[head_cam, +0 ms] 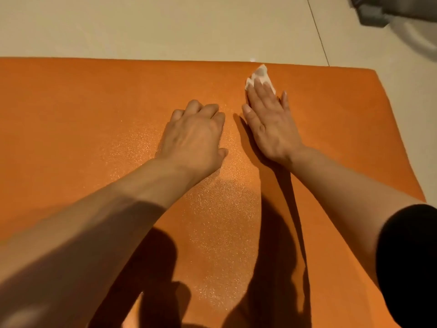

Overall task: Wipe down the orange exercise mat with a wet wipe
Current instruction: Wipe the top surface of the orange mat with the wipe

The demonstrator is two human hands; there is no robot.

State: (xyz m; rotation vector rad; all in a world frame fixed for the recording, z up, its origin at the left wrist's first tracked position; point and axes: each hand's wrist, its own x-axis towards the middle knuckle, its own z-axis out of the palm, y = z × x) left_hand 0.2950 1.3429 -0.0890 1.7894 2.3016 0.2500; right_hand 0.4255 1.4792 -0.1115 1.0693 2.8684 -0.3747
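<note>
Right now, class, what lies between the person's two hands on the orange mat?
In the head view, only bare orange mat separates the left hand from the right hand; the wet wipe lies under the right fingertips.

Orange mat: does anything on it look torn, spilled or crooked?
Nothing stands out. The mat lies flat and whole on the floor. The right hand presses a crumpled wipe flat; the left hand rests beside it.
</note>
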